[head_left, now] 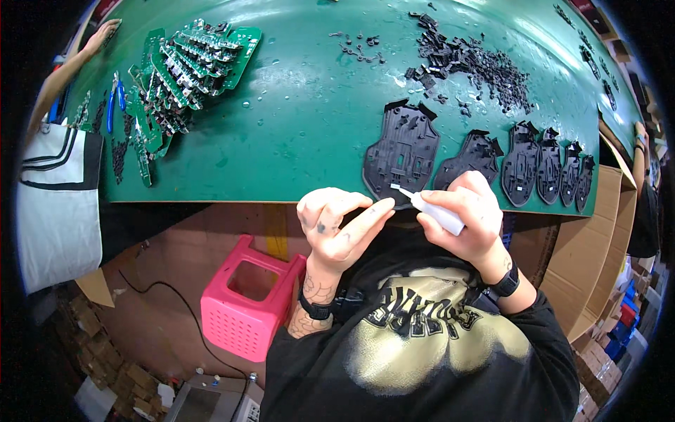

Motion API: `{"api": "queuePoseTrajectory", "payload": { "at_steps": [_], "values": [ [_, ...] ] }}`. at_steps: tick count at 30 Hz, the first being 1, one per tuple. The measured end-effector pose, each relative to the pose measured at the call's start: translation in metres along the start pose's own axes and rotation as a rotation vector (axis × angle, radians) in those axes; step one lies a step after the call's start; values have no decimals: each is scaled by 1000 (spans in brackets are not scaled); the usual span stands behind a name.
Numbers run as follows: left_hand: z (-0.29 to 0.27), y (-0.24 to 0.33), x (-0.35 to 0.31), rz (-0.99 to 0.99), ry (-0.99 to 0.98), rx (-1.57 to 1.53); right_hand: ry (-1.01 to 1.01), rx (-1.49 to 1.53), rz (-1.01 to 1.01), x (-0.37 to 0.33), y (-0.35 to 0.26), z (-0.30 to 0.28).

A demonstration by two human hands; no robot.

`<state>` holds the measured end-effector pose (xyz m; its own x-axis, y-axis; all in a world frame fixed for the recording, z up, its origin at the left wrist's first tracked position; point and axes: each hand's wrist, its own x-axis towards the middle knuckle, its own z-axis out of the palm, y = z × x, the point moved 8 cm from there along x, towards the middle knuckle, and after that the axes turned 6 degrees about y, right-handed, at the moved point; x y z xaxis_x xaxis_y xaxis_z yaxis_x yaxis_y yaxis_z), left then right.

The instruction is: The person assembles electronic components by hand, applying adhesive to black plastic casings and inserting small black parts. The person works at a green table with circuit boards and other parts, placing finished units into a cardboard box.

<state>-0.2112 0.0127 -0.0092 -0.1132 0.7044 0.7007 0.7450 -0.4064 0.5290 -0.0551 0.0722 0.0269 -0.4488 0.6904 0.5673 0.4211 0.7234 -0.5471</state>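
The black shell [406,144] lies on the table [295,151] at my twelve o'clock. My right hand [470,218] pinches a white bottle [439,216], nozzle [406,192] at the shell's near end. My left hand [341,228] is half curled, two fingers stretched there; their grip I cannot tell. Circuit boards [186,77] lie at ten o'clock.

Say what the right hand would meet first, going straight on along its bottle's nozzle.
Likely the leftmost black shell, near its white patch: the white bottle in the right hand aims there, though depth is unclear.
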Motion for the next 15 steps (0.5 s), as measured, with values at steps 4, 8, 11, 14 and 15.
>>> {"api": "queuePoseTrajectory", "payload": {
  "at_steps": [4,8,11,14,15],
  "values": [
    [-3,6,-4,52,47,85,168,57,-1,-7,3,-36],
    [11,31,-20,157,-75,-206,162,57,1,-28,10,-60],
    [36,42,-20,196,-242,-285,101,0,16,-43,14,-61],
    [51,51,-16,190,-281,-265,75,-21,53,-45,16,-57],
    [55,51,-15,174,-293,-258,72,-22,57,-45,16,-55]
  ]
}}
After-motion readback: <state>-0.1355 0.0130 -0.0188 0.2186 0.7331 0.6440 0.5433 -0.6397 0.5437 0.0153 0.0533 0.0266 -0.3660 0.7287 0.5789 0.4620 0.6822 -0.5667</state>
